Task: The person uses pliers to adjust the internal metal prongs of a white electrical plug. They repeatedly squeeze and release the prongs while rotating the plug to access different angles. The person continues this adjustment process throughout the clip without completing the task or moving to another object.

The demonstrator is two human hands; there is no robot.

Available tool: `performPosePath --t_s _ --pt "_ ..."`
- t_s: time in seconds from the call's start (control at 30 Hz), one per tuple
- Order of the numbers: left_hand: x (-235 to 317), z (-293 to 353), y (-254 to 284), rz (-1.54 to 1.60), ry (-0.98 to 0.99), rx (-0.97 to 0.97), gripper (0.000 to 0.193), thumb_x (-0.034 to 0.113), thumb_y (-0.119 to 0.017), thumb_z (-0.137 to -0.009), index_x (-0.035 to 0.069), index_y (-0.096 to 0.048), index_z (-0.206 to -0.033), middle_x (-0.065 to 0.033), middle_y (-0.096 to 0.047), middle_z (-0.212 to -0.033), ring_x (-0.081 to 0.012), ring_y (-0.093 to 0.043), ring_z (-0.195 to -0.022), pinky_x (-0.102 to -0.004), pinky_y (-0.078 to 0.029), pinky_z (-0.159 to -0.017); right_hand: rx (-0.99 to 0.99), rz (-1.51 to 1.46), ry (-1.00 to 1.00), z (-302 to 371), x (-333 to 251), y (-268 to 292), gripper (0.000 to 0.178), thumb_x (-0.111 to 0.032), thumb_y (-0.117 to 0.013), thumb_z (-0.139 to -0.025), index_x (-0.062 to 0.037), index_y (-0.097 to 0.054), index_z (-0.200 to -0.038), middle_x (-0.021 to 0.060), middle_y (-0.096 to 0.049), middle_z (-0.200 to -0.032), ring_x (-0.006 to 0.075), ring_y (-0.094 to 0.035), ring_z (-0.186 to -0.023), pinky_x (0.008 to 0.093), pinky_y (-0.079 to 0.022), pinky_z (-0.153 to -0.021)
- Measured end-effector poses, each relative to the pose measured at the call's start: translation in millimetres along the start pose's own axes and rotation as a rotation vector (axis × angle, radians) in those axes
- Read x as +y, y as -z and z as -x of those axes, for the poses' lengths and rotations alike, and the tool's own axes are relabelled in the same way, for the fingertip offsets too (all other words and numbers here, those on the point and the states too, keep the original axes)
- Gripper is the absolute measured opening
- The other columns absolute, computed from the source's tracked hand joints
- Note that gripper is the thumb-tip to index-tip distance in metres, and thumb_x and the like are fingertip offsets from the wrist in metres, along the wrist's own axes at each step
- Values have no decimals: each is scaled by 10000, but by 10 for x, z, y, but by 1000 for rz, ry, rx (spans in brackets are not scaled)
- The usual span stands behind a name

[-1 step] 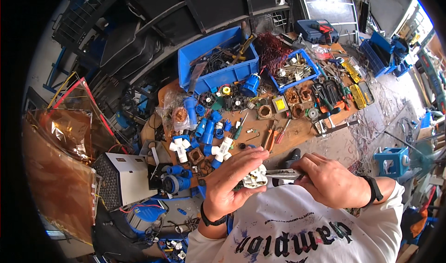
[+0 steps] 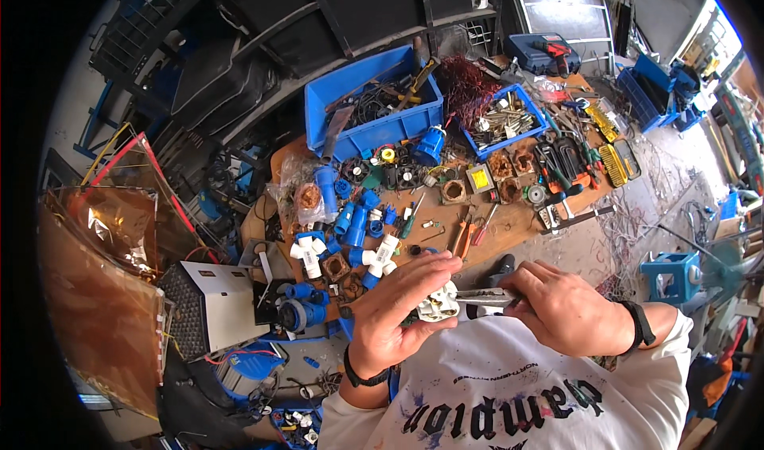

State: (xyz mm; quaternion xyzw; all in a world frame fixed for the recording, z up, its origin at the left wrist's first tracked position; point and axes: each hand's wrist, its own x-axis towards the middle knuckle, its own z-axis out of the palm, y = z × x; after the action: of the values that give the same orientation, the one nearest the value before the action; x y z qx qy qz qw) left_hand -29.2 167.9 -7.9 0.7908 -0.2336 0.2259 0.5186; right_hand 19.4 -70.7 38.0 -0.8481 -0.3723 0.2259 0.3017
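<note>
My left hand (image 2: 398, 311) is closed round a white plastic electrical fitting (image 2: 436, 303), with the thumb below it and the fingers above. Brass-coloured metal parts show inside the fitting's open face. From the right, my right hand (image 2: 561, 308) grips a pair of pliers (image 2: 484, 297), its handles mostly hidden in the fist. The grey jaws point left and their tip meets the fitting's right edge; whether they pinch any part of it I cannot tell. Both hands are raised in front of my white shirt, near the front edge of the wooden table (image 2: 509, 233).
On the table lie orange-handled pliers (image 2: 462, 233), a red screwdriver (image 2: 485, 225), blue and white pipe fittings (image 2: 358, 224) and rusty square boxes (image 2: 454, 191). A large blue crate (image 2: 378, 124) of tools and a smaller blue tray (image 2: 471, 141) of metal pieces stand farther back.
</note>
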Motion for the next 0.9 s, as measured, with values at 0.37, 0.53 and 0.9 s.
performPosePath --t_s 0.37,0.53,0.9 --pt "-32 -31 57 -143 -9 -50 523 193 -809 -705 -10 -609 -1144 -166 -691 -1069 -353 -638 -1073 -408 -490 -932 26 192 -17 -65 3 -28 257 -138 -602 -863 10 -510 -1052 174 -573 -964 345 -584 -949 421 -477 -821" --pt "23 -45 36 -207 15 -66 510 111 -808 -689 -15 -613 -1143 -157 -684 -1086 -351 -636 -1073 -412 -514 -917 -9 314 -21 -60 180 -129 279 -197 -554 -894 14 -514 -1072 198 -599 -995 348 -615 -947 428 -501 -790" --pt "102 -159 6 -130 274 -139 407 -31 -664 -765 -17 -615 -1170 -157 -661 -1143 -299 -622 -1079 -368 -469 -941 106 64 74 -188 371 -246 284 -238 -511 -949 31 -527 -1041 209 -643 -750 376 -656 -766 464 -510 -650"
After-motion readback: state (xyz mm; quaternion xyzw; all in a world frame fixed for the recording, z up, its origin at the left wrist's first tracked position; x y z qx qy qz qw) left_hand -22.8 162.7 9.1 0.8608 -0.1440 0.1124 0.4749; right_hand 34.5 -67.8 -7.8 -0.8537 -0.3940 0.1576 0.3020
